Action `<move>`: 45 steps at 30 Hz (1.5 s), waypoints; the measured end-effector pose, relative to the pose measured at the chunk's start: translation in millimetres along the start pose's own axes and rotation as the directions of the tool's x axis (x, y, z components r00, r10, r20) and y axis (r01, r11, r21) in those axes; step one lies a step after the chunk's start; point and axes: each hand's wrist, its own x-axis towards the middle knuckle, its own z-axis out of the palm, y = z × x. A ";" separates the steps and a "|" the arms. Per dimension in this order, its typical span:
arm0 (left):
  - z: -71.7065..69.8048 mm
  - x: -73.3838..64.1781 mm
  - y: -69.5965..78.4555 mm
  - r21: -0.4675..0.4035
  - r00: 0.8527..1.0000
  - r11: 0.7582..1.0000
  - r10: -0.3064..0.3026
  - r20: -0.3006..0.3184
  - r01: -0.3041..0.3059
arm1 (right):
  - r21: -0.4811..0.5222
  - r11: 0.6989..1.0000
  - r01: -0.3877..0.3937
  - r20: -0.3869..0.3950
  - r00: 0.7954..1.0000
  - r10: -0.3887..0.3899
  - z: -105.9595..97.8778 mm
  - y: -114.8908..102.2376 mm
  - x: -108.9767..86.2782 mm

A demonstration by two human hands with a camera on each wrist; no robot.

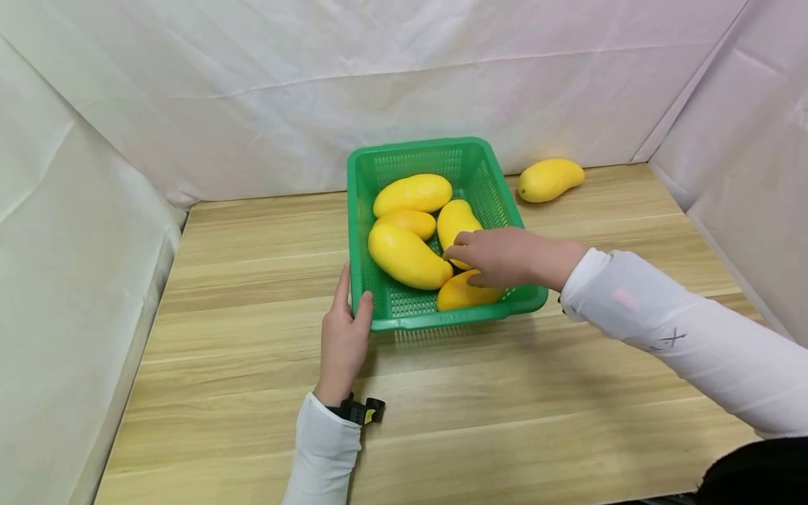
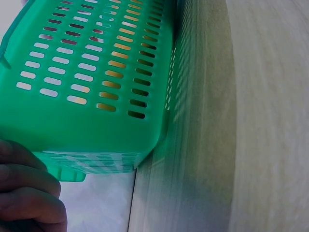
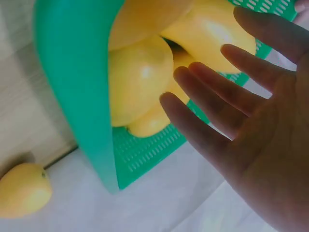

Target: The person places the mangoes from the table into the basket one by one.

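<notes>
A green plastic basket with slotted walls stands on the wooden table, holding several yellow mangoes. My left hand grips its near left corner, thumb over the rim and fingers along the outer wall; in the left wrist view, curled fingers show beside the basket wall. Over the basket's right side hovers my right hand, above the front-right mango and partly hiding another mango. The right wrist view shows the right hand's fingers spread, with nothing held.
One more mango lies on the table to the right of the basket, near the back edge. White cloth hangs behind the table and along both sides.
</notes>
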 end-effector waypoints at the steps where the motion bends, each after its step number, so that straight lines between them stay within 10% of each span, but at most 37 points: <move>1: -0.1 -0.1 0.0 0.000 1.000 1.000 -0.002 -0.002 0.002 | 0.008 1.000 0.002 -0.008 1.000 -0.002 -0.7 2.0 -0.6; 17: 0.7 -0.6 0.6 -0.005 1.000 1.000 0.000 0.000 0.000 | 0.072 0.994 -0.080 -0.250 0.964 0.096 -9.9 59.2 -10.8; 45: 7.2 -4.8 0.9 -0.005 1.000 1.000 -0.012 0.009 0.012 | 0.165 0.934 -0.317 -0.213 0.913 0.347 29.1 155.1 -30.4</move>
